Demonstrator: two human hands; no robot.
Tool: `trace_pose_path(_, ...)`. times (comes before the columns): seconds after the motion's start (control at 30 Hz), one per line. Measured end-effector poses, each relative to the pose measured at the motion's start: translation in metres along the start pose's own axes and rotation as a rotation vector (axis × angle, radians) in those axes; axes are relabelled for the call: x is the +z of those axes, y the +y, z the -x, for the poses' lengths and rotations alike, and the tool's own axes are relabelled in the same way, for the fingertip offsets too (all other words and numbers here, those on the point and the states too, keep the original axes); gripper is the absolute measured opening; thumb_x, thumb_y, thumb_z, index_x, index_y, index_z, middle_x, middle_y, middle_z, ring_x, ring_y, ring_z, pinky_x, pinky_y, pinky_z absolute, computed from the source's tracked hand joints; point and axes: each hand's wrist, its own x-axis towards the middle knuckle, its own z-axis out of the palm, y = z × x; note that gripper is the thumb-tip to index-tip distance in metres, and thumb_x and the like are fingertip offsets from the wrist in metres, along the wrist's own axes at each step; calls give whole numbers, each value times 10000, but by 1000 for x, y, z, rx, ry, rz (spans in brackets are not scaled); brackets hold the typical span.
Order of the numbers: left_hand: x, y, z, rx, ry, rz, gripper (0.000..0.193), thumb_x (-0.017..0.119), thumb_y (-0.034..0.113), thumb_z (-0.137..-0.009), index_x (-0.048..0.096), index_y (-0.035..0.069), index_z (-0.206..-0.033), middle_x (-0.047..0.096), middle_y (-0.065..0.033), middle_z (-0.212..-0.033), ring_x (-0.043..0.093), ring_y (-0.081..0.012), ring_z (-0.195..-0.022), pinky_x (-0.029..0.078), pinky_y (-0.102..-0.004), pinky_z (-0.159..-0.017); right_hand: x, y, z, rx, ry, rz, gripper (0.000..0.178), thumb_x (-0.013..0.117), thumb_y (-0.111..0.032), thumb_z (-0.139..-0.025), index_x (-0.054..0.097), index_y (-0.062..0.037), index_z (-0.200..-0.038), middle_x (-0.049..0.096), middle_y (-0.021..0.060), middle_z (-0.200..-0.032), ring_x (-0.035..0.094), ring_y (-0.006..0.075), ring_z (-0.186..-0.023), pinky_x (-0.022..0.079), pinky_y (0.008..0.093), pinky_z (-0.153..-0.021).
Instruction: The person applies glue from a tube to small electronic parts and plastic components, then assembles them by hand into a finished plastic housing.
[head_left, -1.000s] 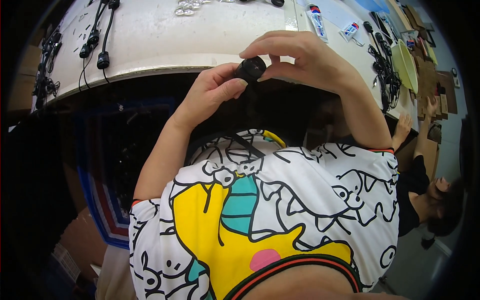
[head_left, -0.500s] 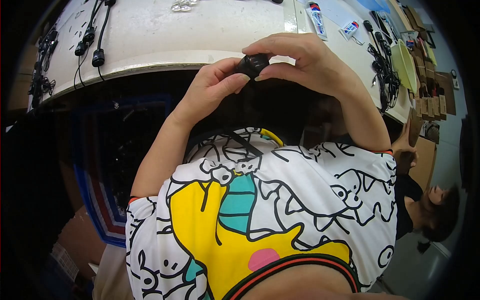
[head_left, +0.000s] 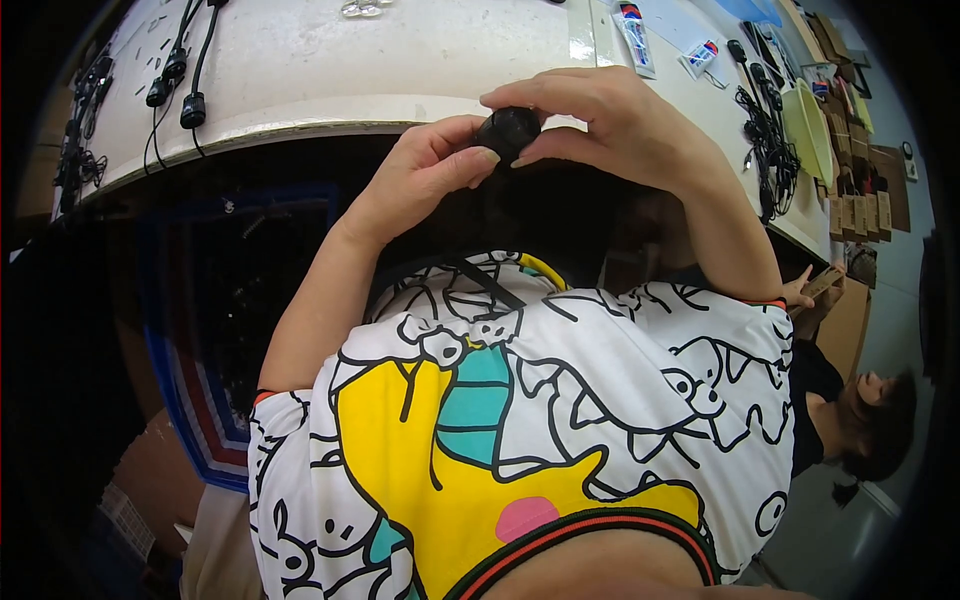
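A small, rounded black part (head_left: 508,133) is held between my two hands, just off the table's front edge. What kind of part it is cannot be made out. My left hand (head_left: 432,168) grips its left side, thumb below and fingers curled behind. On the other side, my right hand (head_left: 610,125) arches over it. The right index finger rests along the top of the part and the right thumb is at its lower right, so the grip looks loose. Fingers hide some of its far side.
Black cables with cylindrical connectors (head_left: 193,110) lie on the white table (head_left: 400,60) at left. Two tubes (head_left: 634,40) lie at the back right, near a cable bundle (head_left: 765,150) and a pale green bowl (head_left: 808,135). A co-worker's hand (head_left: 798,290) holds a small brown box (head_left: 824,281).
The black part has turned slightly between my fingers, and my right fingers have opened a little around it. At right, the co-worker's hands have shifted and a small brown box shows in them.
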Motion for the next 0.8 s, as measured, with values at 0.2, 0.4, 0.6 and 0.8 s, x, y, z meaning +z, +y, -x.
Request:
trace_pose_path(0.2,5,5,0,-5,-13,-2,251,554,216,-849,575,33,-1019,507,28,-741,446,-59,-684,388,-195,-651,2,-4,3,196,-72,110,338,695,-208,-710,601,-71,-1005,627,84,-815,615,198,-670,484,269,-583)
trace_pose_path(0.4,1,7,1,-29,-102,55,258,555,219,-851,575,31,-1027,508,27,-743,446,-55,-687,388,-194,-651,-2,-3,3,14,25,-37,340,698,-278,-703,601,-62,-947,619,84,-760,607,197,-635,471,263,-555)
trace_pose_path(0.6,5,7,0,-30,-39,30,266,563,215,-846,571,31,-1039,524,30,-766,455,-48,-701,395,-185,-659,-2,-15,5,302,28,-6,305,702,-134,-695,593,-60,-970,630,82,-814,620,185,-686,490,270,-595)
trace_pose_path(0.8,5,9,2,7,-69,-30,265,573,189,-836,568,30,-1047,540,23,-784,465,-49,-700,407,-184,-663,-3,-5,4,-19,46,-106,303,717,-110,-668,605,-58,-944,632,82,-816,622,190,-696,491,261,-610)
